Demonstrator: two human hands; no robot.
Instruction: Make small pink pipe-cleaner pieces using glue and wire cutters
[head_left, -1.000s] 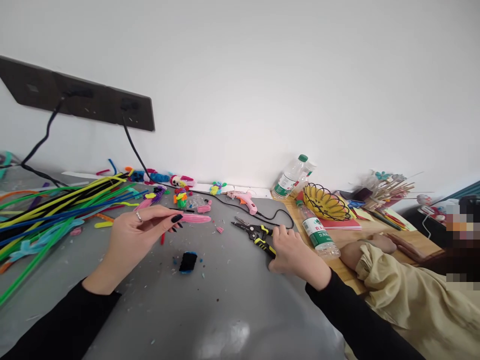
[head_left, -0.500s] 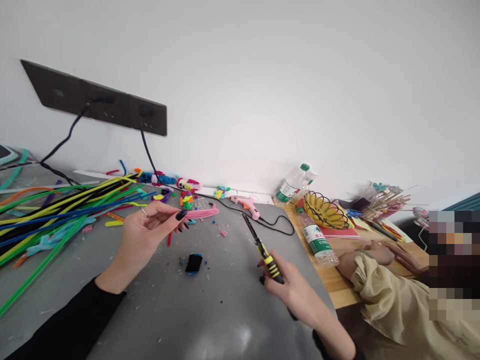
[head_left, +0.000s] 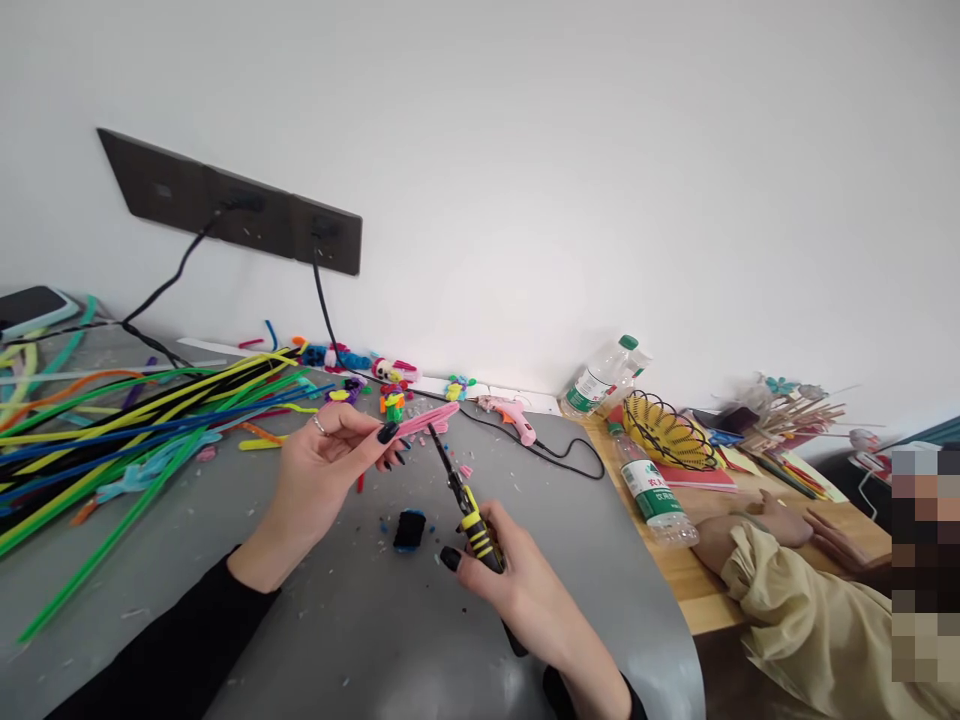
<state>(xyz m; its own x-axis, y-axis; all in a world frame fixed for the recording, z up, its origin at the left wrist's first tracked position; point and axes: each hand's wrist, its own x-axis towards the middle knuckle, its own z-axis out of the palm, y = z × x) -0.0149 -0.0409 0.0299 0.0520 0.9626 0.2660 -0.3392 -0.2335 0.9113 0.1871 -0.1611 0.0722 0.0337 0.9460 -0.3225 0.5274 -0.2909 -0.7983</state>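
Between the fingertips of my left hand (head_left: 322, 465) is a small bundle of pink pipe cleaners (head_left: 427, 422), its free end pointing right. My right hand (head_left: 510, 580) is wrapped round long-nosed pliers (head_left: 472, 518) with yellow-and-black handles. Their dark tip reaches up beside the pink bundle; I cannot tell whether it touches. Below, on the grey table mat (head_left: 360, 620), lies a small black fuzzy block (head_left: 409, 530) with blue edges. Small pipe-cleaner figures (head_left: 392, 400) stand or lie behind my left hand.
Long coloured pipe cleaners (head_left: 150, 440) are piled at left. A pink glue gun (head_left: 516, 418) with its cord lies near the wall. At right are water bottles (head_left: 654, 490), a yellow wire basket (head_left: 667, 432) and a co-worker's arm (head_left: 795, 590) on a wooden table (head_left: 712, 600).
My right hand has brought the pliers left and up to the pink pipe cleaners. The bundle's free end now tilts upward. The whole view has shifted slightly.
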